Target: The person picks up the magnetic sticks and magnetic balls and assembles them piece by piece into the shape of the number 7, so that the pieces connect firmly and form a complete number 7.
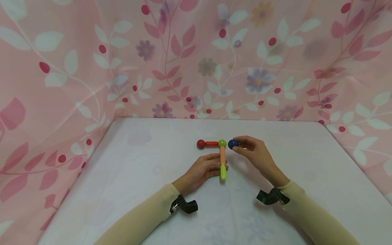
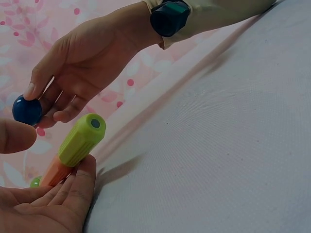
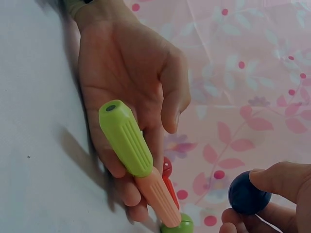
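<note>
Between the thumb and fingers of my right hand (image 1: 258,154) is a blue ball (image 1: 232,144), just right of a green ball (image 1: 222,143) with a small gap. The green ball joins a red rod (image 1: 211,144), which ends in a red ball (image 1: 200,144), and a peach rod (image 1: 222,155) that continues into a yellow-green rod (image 1: 223,173). My left hand (image 1: 202,168) supports the rods on its extended fingers, palm up. Its thumb (image 2: 14,137) stands away from them. In the right wrist view, the yellow-green rod (image 3: 126,138) tilts off the fingers and hides part of them.
A white cloth covers the table (image 1: 137,163). Pink floral fabric (image 1: 190,61) hangs behind it and along the sides. Each wrist wears a dark camera, such as the left one (image 1: 185,205).
</note>
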The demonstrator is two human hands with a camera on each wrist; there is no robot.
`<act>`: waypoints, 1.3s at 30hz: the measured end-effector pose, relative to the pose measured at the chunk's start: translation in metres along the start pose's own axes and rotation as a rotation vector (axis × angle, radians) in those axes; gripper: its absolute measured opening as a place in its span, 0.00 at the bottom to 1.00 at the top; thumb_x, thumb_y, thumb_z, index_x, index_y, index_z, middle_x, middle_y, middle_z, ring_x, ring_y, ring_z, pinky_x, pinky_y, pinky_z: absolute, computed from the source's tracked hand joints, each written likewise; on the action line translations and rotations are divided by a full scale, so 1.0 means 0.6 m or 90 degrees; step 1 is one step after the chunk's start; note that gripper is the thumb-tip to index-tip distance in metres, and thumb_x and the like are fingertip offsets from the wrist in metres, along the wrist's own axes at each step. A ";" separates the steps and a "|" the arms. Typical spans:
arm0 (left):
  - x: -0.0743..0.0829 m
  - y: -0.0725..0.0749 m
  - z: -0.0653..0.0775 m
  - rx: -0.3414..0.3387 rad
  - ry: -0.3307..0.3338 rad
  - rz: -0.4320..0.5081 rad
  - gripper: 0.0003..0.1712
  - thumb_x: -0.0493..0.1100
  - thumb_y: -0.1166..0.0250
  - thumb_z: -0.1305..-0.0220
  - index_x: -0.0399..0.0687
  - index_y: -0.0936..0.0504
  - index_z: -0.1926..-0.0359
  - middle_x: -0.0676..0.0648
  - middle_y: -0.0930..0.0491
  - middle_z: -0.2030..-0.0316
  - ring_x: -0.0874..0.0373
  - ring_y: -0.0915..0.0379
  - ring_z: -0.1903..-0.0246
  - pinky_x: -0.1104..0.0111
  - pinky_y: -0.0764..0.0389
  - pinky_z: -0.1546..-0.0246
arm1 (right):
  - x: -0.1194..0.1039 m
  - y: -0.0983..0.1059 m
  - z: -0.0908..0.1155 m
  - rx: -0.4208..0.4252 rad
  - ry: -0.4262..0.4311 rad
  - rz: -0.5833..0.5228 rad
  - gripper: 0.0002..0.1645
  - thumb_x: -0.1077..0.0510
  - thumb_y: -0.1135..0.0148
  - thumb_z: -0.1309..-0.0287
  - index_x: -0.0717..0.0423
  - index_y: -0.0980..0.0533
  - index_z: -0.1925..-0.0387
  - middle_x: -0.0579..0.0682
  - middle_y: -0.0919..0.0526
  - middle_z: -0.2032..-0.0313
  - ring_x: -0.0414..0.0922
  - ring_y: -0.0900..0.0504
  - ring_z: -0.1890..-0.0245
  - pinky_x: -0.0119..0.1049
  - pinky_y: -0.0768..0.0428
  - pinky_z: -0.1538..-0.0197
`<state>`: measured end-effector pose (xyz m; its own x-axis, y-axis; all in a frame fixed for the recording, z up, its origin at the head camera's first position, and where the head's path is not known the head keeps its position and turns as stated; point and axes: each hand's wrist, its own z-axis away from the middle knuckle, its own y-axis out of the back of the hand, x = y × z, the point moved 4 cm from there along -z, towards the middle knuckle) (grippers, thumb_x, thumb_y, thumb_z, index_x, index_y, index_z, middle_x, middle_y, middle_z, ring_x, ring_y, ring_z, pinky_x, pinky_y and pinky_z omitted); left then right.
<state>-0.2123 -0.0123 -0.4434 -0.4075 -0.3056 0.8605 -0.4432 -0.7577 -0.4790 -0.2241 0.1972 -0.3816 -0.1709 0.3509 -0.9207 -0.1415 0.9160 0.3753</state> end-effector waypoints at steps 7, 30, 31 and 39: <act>0.000 -0.001 0.000 -0.001 -0.001 -0.014 0.30 0.36 0.43 0.23 0.33 0.35 0.25 0.32 0.26 0.35 0.44 0.21 0.41 0.57 0.23 0.40 | 0.001 0.000 0.015 -0.006 -0.003 -0.015 0.25 0.50 0.29 0.32 0.55 0.20 0.39 0.52 0.17 0.46 0.51 0.17 0.47 0.33 0.19 0.46; -0.003 0.001 -0.001 0.002 -0.007 -0.022 0.29 0.37 0.44 0.22 0.34 0.34 0.25 0.34 0.24 0.35 0.44 0.22 0.40 0.57 0.23 0.40 | -0.015 -0.016 0.058 -0.028 0.006 -0.053 0.22 0.56 0.28 0.33 0.58 0.20 0.41 0.55 0.17 0.47 0.57 0.18 0.49 0.37 0.17 0.48; -0.003 0.001 -0.001 0.002 -0.008 -0.023 0.29 0.37 0.44 0.22 0.34 0.34 0.25 0.34 0.24 0.36 0.44 0.22 0.40 0.57 0.23 0.40 | -0.016 -0.017 0.061 -0.029 0.007 -0.054 0.22 0.56 0.28 0.33 0.58 0.20 0.42 0.55 0.17 0.47 0.57 0.17 0.49 0.37 0.17 0.48; -0.002 0.001 -0.001 0.010 -0.007 -0.031 0.30 0.34 0.41 0.24 0.32 0.35 0.26 0.38 0.22 0.37 0.45 0.21 0.42 0.57 0.23 0.39 | -0.016 -0.030 0.081 -0.055 0.015 -0.069 0.20 0.58 0.28 0.34 0.58 0.20 0.42 0.56 0.17 0.48 0.58 0.17 0.51 0.41 0.15 0.50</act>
<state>-0.2125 -0.0121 -0.4444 -0.3770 -0.2749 0.8845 -0.4491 -0.7809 -0.4341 -0.1728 0.1867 -0.3848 -0.1725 0.2449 -0.9541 -0.2434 0.9280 0.2822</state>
